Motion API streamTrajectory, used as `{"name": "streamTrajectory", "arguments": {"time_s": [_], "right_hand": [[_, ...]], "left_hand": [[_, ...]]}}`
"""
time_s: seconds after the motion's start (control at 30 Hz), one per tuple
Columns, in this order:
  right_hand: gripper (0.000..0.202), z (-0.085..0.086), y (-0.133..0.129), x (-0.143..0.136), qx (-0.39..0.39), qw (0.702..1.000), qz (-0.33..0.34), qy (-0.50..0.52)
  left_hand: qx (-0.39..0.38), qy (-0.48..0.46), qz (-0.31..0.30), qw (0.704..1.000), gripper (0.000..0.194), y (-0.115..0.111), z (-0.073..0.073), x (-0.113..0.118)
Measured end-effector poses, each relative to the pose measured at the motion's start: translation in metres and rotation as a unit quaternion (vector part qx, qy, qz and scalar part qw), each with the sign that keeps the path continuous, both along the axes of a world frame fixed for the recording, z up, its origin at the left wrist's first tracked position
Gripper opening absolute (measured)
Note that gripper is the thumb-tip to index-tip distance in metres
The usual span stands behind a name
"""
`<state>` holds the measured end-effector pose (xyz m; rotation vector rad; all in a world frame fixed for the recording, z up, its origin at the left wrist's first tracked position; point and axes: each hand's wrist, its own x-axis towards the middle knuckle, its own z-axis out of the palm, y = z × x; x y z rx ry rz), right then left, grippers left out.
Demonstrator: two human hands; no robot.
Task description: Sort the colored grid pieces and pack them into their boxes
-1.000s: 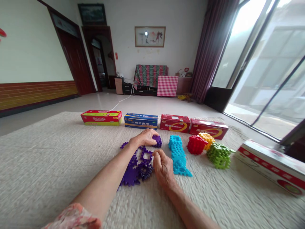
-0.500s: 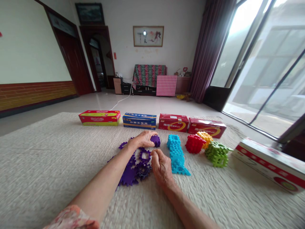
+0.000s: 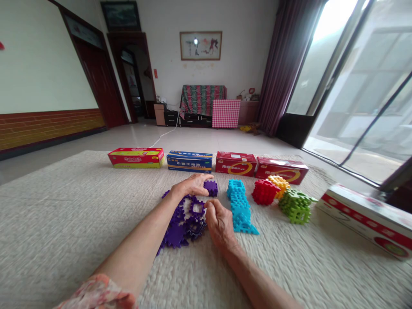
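My left hand [image 3: 192, 185] is curved around the left side of a small purple block stack [image 3: 211, 188], thumb and fingers at its edges. My right hand [image 3: 219, 218] is closed, its fingertips at the right edge of a purple square piece with a hole [image 3: 197, 207]. More purple toothed pieces [image 3: 175, 235] lie loosely together under and beside my left forearm. To the right of my hands lies a row of light blue pieces [image 3: 240, 209]. Beyond it sit a red block [image 3: 264, 192], a yellow block [image 3: 279, 184] and a green block [image 3: 296, 207].
On the beige quilted mat [image 3: 80, 210], a red and green box [image 3: 136, 158], a blue box [image 3: 189, 162] and two red boxes [image 3: 236, 164] stand along the back. A long white and red box [image 3: 367, 223] lies at the right.
The view has shifted slightly. My left hand's fingers sit a little farther left, showing more of the small purple stack. My right hand has hardly moved.
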<state>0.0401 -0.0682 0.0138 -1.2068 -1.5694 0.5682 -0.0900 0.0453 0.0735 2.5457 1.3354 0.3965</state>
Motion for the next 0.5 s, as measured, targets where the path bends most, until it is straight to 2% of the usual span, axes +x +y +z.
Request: {"name": "streamTrajectory", "arguments": {"time_s": [0.07,0.13,0.2,0.27,0.37,0.5], "right_hand": [[0.031,0.001,0.0,0.0,-0.003,1.0,0.002,0.001],[0.031,0.001,0.0,0.0,-0.008,1.0,0.004,0.0],[0.032,0.001,0.0,0.0,-0.012,1.0,0.005,0.0],[0.032,0.001,-0.001,0.001,-0.012,1.0,0.008,0.003],[0.032,0.0,-0.001,0.001,-0.008,1.0,0.01,0.004],[0.033,0.0,0.0,0.002,-0.013,1.0,0.008,-0.002]], "left_hand": [[0.005,-0.026,0.036,0.999,0.069,-0.002,0.005,-0.015],[0.035,-0.056,0.097,0.993,0.055,-0.006,0.007,-0.035],[0.062,-0.073,0.175,0.98,0.039,-0.012,0.004,-0.054],[0.063,-0.074,0.234,0.967,0.032,-0.019,0.0,-0.07],[0.048,-0.064,0.275,0.958,0.03,-0.028,-0.007,-0.082],[0.023,-0.046,0.299,0.953,0.03,-0.035,-0.009,-0.088]]}}
